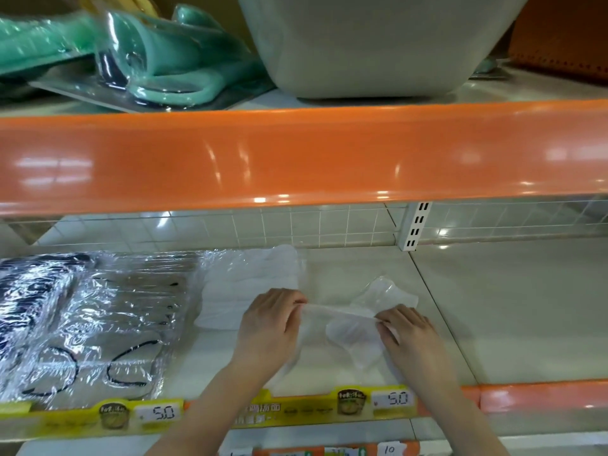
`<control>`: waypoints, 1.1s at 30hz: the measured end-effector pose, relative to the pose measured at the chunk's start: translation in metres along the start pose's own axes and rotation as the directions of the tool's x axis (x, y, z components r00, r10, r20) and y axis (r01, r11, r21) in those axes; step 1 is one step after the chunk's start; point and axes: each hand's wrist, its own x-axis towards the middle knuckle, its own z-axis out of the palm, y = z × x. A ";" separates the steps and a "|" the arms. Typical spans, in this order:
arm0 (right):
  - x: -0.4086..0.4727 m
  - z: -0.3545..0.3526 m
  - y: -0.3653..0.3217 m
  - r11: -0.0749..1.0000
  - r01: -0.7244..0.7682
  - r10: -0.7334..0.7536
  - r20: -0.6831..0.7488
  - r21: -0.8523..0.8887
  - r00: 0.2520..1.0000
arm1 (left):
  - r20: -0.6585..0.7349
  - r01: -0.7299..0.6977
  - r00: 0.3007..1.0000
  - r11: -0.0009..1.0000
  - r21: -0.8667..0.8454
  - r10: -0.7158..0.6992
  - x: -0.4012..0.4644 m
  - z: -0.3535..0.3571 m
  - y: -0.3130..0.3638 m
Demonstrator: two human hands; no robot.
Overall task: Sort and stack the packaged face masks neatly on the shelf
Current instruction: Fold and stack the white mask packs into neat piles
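On shelf (493, 307), mid-task — my left hand (269, 327) and right hand (408, 337) pinch opposite ends of loose white mask packet (345, 327). White stack (243, 284) and black-strap packets (82, 324) already laid left — this one still unplaced.

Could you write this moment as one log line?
left hand pinches mask packet | right hand pinches other end | packet on shelf | white stack beside

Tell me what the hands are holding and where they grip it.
Both hold one clear-wrapped white mask packet: left hand pinches its left end, right hand pinches its right end.
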 end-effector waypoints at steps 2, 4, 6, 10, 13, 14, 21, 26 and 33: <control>0.007 0.001 -0.009 1.000 0.002 -0.001 -0.033 0.025 0.999 | -0.029 -0.016 0.999 0.998 0.061 0.017 -0.004 -0.011 -0.010; 0.015 0.002 -0.018 0.998 0.022 -0.016 -0.099 0.055 0.995 | -0.034 -0.047 0.998 0.994 0.101 0.051 -0.008 -0.021 -0.019; 0.022 0.001 -0.030 0.995 0.052 -0.037 -0.165 0.086 0.986 | -0.037 -0.102 0.993 0.985 0.139 0.108 -0.010 -0.029 -0.025; 0.036 0.001 -0.061 0.982 0.139 -0.100 -0.277 0.125 0.956 | -0.092 -0.136 0.983 0.963 0.231 0.161 -0.005 -0.045 -0.033; 0.045 0.012 -0.081 0.971 0.203 -0.157 -0.299 0.130 0.941 | -0.123 -0.068 0.986 0.953 0.296 0.109 -0.003 -0.055 -0.043; 0.048 0.018 -0.085 0.971 0.209 -0.167 -0.291 0.120 0.942 | -0.115 -0.051 0.989 0.951 0.305 0.089 -0.003 -0.057 -0.047; 0.047 0.063 -0.109 0.994 0.094 -0.085 -0.163 0.049 0.983 | -0.049 0.141 0.990 0.923 0.358 -0.132 -0.019 -0.051 -0.070; 0.039 0.079 -0.119 0.998 0.068 -0.068 -0.020 0.010 0.997 | 0.081 0.093 0.987 0.903 0.420 -0.139 -0.032 -0.036 -0.071; 0.022 0.084 -0.135 0.998 -0.057 0.061 0.181 -0.031 0.982 | 0.245 0.056 0.953 0.898 0.436 -0.179 -0.053 -0.022 -0.065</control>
